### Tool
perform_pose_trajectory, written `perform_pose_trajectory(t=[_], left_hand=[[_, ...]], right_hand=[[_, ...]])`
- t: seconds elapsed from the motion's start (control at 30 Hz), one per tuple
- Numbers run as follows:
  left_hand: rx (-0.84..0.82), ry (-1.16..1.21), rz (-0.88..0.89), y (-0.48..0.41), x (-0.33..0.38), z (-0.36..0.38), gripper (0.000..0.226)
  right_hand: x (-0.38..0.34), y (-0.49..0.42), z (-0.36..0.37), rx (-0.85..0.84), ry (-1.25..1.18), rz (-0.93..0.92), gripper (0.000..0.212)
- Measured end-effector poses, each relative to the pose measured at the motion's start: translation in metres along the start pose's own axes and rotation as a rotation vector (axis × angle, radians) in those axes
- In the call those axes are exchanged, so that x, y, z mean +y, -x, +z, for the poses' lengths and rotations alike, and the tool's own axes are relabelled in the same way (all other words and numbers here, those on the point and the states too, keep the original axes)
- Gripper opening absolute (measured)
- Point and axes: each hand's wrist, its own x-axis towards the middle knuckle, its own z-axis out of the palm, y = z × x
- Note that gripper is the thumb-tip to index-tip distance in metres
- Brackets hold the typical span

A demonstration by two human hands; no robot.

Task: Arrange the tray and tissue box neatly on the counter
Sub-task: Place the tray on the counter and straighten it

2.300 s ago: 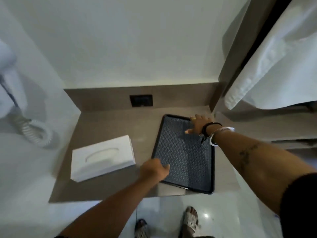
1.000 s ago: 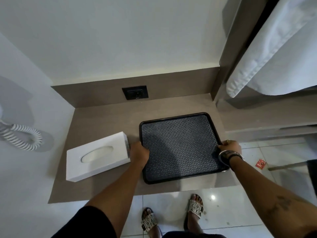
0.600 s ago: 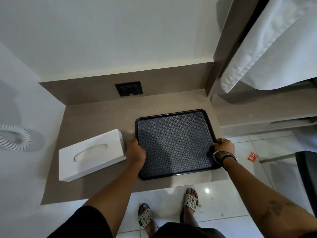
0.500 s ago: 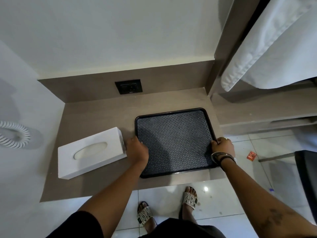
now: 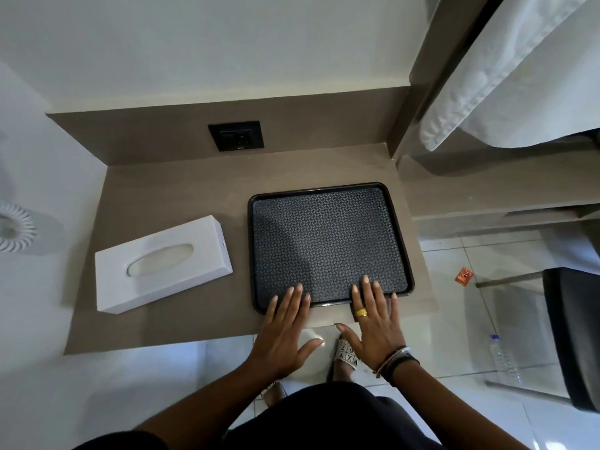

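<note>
A black tray (image 5: 328,241) with a patterned grey mat lies flat on the right half of the brown counter (image 5: 168,186), its sides square to the counter edge. A white tissue box (image 5: 162,263) lies to its left, turned at a slight angle, a small gap apart from the tray. My left hand (image 5: 285,332) is flat and open, fingertips over the tray's near rim. My right hand (image 5: 376,323), wearing a gold ring and wrist bands, is likewise spread open with its fingertips over the near rim. Neither hand grips anything.
A black wall socket (image 5: 236,135) sits in the backsplash behind the counter. A white cloth (image 5: 519,76) hangs at the upper right above a lower shelf. A coiled white cord (image 5: 13,228) is on the left wall. A plastic bottle (image 5: 503,358) and a dark stool (image 5: 574,336) are on the tiled floor.
Both hands let go of the tray's left and right sides and now rest open at its near edge. The tray sits squared on the counter; the tissue box has not moved.
</note>
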Motion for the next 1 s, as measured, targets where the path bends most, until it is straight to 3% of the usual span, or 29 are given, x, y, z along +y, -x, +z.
perform_pose_trajectory(t=[0.33,1.0], left_hand=[[-0.044,0.019,-0.025,-0.027,-0.019,-0.011,0.092],[-0.044,-0.034,0.033,-0.119,-0.074,-0.032,0.100]], right_hand=[[-0.007,-0.035,-0.006,-0.083,-0.042,0.045,0.090],[0.007,-0.143,-0.025,-0.025,-0.016,0.051,0.086]])
